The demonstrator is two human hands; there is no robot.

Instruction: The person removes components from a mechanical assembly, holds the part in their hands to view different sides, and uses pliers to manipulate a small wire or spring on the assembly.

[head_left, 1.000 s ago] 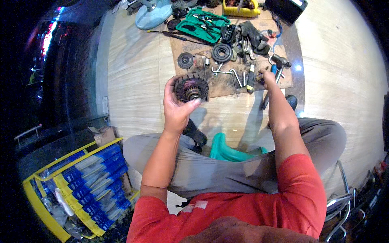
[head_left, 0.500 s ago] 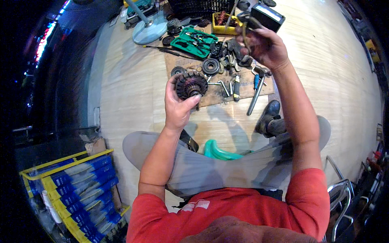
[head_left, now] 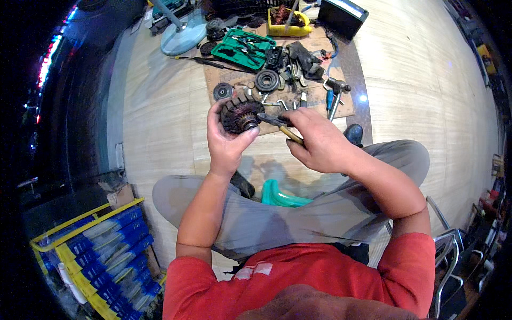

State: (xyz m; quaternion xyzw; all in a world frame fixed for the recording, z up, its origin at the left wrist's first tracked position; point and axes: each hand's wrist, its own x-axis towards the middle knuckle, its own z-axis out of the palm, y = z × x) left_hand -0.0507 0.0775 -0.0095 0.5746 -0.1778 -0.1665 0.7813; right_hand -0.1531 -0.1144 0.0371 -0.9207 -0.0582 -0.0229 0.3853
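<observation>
My left hand (head_left: 226, 154) is wrapped round a dark motor armature (head_left: 240, 113), its slotted round core facing away and its copper-toned shaft end toward me. From the right, my right hand (head_left: 322, 141) grips a pair of pliers (head_left: 292, 135) with yellowish handles. The jaws of the pliers reach the armature's near right side; whether they bite on it I cannot tell. Beyond both hands, a black ring-shaped pulley (head_left: 266, 80) and a smaller dark wheel (head_left: 223, 90) lie on a cardboard sheet (head_left: 210, 80).
A green tool case (head_left: 242, 49), a hammer (head_left: 338, 85) and a blue-handled screwdriver (head_left: 329, 99) lie ahead. Farther off stand a yellow bin (head_left: 290, 31), a black box (head_left: 341, 18) and a round stand base (head_left: 183, 40). A yellow-and-blue rack (head_left: 106, 256) is at left.
My right hand has come down and inward from the far right, bringing the pliers to the armature. My left hand still holds the armature, now turned slightly.
</observation>
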